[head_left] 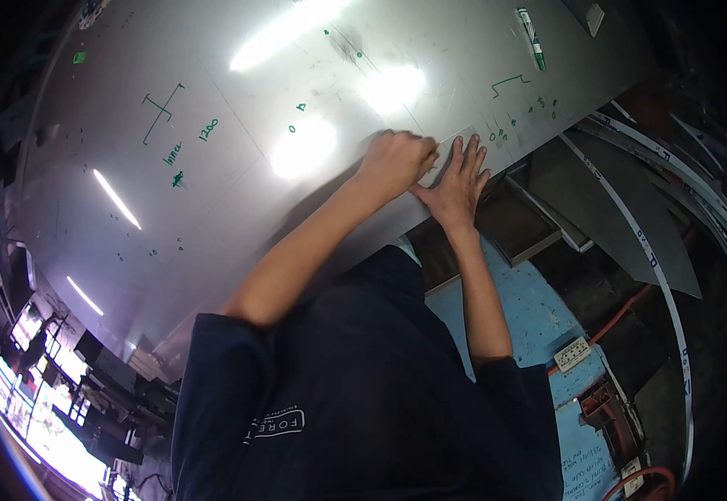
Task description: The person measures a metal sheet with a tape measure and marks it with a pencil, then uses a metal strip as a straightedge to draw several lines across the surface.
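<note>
A large grey metal sheet [238,209] lies in front of me, marked in green with small shapes, letters and "1200". My left hand [397,159] is closed in a fist close over the sheet near its edge, and what its fingers hold is hidden. Beside it, my right hand [457,190] lies flat with the fingers stretched out and the thumb toward the left hand. Between and under the two hands shows a small pale flat piece [443,159], its edge passing beneath the right fingers.
A green-and-white marker [533,40] lies at the far right of the sheet. Below the edge are metal trays [518,225], a long measuring strip [630,221], a white power socket [571,355] with an orange cable, and a blue surface [539,301]. Bright screen-like openings [50,417] show lower left.
</note>
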Tool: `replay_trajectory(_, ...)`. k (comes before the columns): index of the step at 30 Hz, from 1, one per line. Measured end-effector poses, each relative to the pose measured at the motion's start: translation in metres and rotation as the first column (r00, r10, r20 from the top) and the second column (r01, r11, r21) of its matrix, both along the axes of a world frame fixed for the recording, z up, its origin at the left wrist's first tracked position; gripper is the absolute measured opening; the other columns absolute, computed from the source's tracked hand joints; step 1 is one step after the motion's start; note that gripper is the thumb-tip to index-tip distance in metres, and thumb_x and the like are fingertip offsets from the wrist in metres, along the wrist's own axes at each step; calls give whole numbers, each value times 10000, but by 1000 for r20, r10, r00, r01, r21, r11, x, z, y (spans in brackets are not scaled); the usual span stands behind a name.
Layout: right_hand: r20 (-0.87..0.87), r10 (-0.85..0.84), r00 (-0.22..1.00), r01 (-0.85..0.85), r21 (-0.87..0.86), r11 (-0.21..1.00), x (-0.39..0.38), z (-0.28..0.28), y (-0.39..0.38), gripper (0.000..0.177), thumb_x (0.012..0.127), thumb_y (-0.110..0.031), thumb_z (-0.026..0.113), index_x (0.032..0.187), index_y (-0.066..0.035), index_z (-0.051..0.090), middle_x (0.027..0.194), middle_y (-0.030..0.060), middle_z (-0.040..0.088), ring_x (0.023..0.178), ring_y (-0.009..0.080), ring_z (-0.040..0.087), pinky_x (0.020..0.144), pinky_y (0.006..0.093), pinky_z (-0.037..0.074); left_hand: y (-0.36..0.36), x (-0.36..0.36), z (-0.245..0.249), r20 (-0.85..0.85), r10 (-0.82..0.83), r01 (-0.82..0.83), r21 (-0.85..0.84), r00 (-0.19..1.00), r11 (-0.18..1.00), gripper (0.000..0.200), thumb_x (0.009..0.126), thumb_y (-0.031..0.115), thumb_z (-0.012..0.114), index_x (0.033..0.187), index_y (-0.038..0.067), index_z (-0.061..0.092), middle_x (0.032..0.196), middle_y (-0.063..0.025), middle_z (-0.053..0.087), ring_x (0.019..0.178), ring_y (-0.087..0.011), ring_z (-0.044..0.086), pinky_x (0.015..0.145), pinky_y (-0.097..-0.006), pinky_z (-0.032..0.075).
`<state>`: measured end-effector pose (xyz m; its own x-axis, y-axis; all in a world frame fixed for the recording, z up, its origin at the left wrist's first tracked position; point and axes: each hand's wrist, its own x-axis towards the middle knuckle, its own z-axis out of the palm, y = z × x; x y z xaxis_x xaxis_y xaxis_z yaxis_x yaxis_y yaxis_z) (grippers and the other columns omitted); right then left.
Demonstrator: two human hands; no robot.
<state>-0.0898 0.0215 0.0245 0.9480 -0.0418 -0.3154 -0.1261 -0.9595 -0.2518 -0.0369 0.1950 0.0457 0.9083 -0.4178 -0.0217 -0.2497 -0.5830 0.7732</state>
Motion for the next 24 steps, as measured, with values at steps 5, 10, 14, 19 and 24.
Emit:
replay_trajectory(5,6,-5,1000,5,8,1000,-3,3,2,1347,608,-656,853,1550,47,195,1616,314,94,1505,502,71,1146,728,110,102,-98,31,-252,63,22,320,966,947,196,904,251,674,866,63,717,739,-173,692,694,-376,688,636,-477,552)
replay_trajectory(10,12,0,1000,0,0,1000,-1,4,3,1332,623,-666,842,1545,58,209,1616,316,103,1503,506,71,1162,706,109,199,-199,65,-240,355,-270,327,903,906,229,879,202,722,1050,51,714,866,-189,694,824,-360,677,734,-462,534)
replay_trajectory(14,19,30,999,-30,-2,1000,-5,0,-1,1330,647,-656,843,1568,23,164,1621,322,75,1512,493,47,1201,642,108,214,-283,26,100,451,-440,480,887,759,449,849,195,779,1259,73,642,1183,-191,607,1064,-352,592,879,-471,481)
replay_trajectory(19,165,65,984,-76,61,995,-24,-6,-11,1328,648,-633,855,1559,50,172,1562,427,71,1464,584,88,1196,622,160,197,-332,8,55,541,-476,556,839,682,531,815,239,811,1291,106,617,1237,-164,553,1117,-354,543,951,-471,442)
replay_trajectory(24,171,102,980,-113,55,992,-32,-8,-19,1346,641,-630,861,1570,33,147,1568,422,60,1460,592,93,1185,647,163,202,-354,2,-7,516,-424,560,856,712,499,803,243,823,1253,126,642,1230,-161,553,1096,-348,543,939,-461,446)
